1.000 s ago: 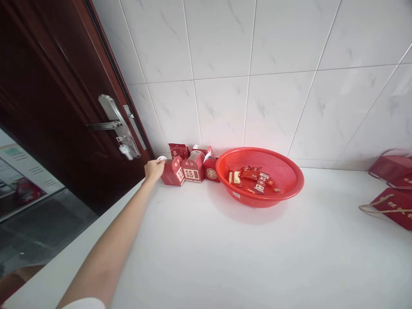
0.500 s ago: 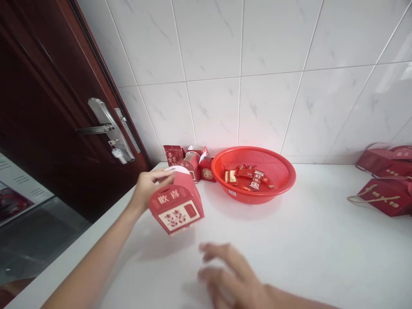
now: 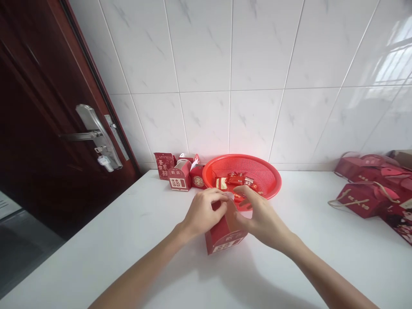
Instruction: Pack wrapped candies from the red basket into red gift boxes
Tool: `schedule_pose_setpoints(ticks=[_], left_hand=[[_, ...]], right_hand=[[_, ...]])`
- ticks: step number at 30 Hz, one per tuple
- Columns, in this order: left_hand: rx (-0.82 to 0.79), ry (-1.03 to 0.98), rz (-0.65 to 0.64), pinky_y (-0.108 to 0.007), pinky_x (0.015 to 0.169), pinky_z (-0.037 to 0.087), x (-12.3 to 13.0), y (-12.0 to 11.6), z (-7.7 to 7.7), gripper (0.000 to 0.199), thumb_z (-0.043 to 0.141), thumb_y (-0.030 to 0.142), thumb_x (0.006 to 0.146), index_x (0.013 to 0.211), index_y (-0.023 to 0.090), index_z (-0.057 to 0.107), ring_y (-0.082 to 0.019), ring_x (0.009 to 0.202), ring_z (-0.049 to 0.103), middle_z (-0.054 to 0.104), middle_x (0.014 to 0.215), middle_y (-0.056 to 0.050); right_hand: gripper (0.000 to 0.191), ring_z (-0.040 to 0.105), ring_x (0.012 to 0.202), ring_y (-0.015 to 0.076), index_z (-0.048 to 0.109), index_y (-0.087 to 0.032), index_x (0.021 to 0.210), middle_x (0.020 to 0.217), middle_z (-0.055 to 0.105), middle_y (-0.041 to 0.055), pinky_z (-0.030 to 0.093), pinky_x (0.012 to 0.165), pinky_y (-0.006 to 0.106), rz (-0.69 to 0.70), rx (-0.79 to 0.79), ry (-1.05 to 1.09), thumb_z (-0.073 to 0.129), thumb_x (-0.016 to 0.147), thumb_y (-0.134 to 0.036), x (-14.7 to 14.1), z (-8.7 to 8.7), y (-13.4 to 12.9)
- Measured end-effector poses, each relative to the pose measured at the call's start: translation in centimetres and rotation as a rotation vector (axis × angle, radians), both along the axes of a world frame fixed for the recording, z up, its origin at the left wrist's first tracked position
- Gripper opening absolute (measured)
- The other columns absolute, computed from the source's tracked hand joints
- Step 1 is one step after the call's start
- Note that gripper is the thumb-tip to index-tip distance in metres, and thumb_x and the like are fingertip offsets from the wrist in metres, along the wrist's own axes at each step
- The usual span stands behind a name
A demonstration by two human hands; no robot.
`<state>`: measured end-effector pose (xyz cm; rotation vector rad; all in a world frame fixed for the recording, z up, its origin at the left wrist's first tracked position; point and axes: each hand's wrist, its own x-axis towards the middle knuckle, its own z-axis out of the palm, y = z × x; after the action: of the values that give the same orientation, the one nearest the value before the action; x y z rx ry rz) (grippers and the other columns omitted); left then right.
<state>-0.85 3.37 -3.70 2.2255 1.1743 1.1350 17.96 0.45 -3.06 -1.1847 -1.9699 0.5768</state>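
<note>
At the frame's lower center, our left hand (image 3: 202, 212) pinches a red box (image 3: 222, 230) by its top before a red basket (image 3: 264, 171); our right hand (image 3: 262, 219) curves alongside, fingers apart. We appear to be opening the box, the next move calling for a two-handed spread.

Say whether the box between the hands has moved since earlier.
Yes: the box moved rightward and nearer, from left of the basket to in front of it.

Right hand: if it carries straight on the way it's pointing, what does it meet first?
Probably the red box between the hands, which the right hand's thumb seems to touch. Depth at the fingertips is hard to judge.
</note>
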Motion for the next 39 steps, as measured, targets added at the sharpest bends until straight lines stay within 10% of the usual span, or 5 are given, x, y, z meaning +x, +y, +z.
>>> schedule_pose_setpoints(ticks=[13, 20, 34, 39], left_hand=[[-0.538, 0.085, -0.325, -0.035, 0.103, 0.052, -3.9, 1.0, 2.1, 0.057, 0.07, 0.016, 0.072, 0.127, 0.031, 0.073, -0.028, 0.135, 0.057, 0.065, 0.142, -0.003], [-0.64, 0.276, -0.293, -0.024, 0.08, 0.056, -5.3, 0.8, 3.3, 0.076, 0.086, 0.03, 0.068, 0.139, 0.041, 0.061, -0.02, 0.095, 0.074, 0.063, 0.144, -0.001], [-0.804, 0.58, -0.372, -0.035, 0.103, 0.047, -5.8, 1.4, 3.1, 0.122, 0.088, 0.052, 0.06, 0.162, 0.037, 0.022, -0.033, 0.129, 0.055, 0.041, 0.161, -0.004], [-0.913, 0.507, -0.429, -0.038, 0.098, 0.051, -6.0, 2.9, 1.4, 0.13, 0.092, 0.048, 0.054, 0.16, 0.034, 0.018, -0.031, 0.118, 0.063, 0.059, 0.139, -0.007]], right_hand=[[0.017, 0.059, 0.066, 0.0153, 0.054, -0.024, 0.094, 0.085, 0.064, 0.0019, 0.044, 0.05, 0.024, 0.023, -0.205, -0.139, 0.049, 0.083, -0.011, 4.1, 1.1, 2.0], [0.014, 0.049, 0.06, 0.0118, 0.052, -0.022, 0.075, 0.077, 0.059, -0.0004, 0.039, 0.049, 0.022, 0.144, -0.242, -0.164, 0.048, 0.086, -0.013, 4.9, 0.9, 2.5], [0.006, 0.069, 0.075, 0.016, 0.05, -0.021, 0.09, 0.087, 0.063, 0.0015, 0.053, 0.062, 0.026, 0.288, -0.728, -0.288, 0.055, 0.089, -0.018, 6.0, 1.4, 2.9], [0.004, 0.067, 0.075, 0.0165, 0.05, -0.022, 0.094, 0.094, 0.064, 0.0041, 0.051, 0.06, 0.026, 0.263, -0.744, -0.422, 0.051, 0.092, -0.019, 5.4, 1.3, 2.7]])
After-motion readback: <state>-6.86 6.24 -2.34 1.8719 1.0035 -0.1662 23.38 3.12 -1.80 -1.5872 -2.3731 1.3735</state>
